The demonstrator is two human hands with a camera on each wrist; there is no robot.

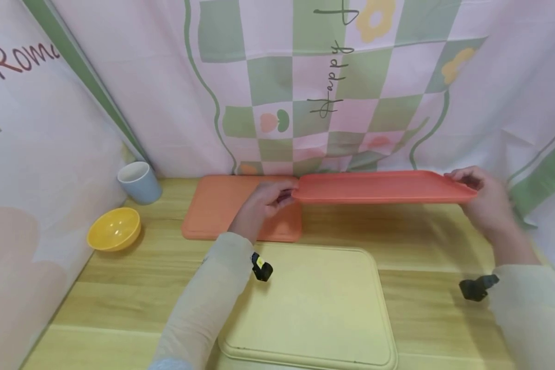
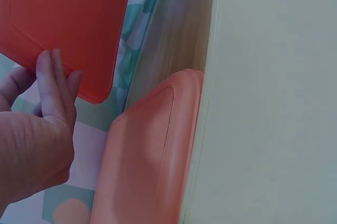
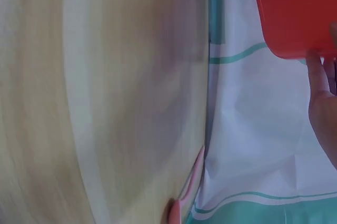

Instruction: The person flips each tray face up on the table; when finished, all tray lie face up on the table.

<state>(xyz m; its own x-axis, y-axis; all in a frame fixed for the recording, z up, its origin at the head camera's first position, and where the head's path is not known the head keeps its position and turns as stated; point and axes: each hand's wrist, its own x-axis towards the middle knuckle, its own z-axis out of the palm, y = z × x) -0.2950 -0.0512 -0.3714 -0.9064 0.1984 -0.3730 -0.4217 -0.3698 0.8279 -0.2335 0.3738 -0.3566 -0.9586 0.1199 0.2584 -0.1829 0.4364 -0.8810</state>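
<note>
A red rectangular tray (image 1: 384, 186) is held up off the table at the back, its long side running left to right. My left hand (image 1: 269, 198) pinches its left end, with fingers along the underside in the left wrist view. At the opposite end my right hand (image 1: 487, 203) grips the tray's edge; in the right wrist view that hand is partly cut off by the frame. Below my left hand an orange tray (image 1: 217, 208) lies flat on the table. A larger pale yellow tray (image 1: 314, 303) lies nearer me, partly covered by my left forearm.
On the left stand a blue-grey cup (image 1: 141, 184) and a yellow bowl (image 1: 114, 229). A patterned cloth (image 1: 268, 82) hangs behind the wooden table (image 1: 425, 303). Low in the right wrist view shows a pink edge (image 3: 176, 211) of something I cannot identify.
</note>
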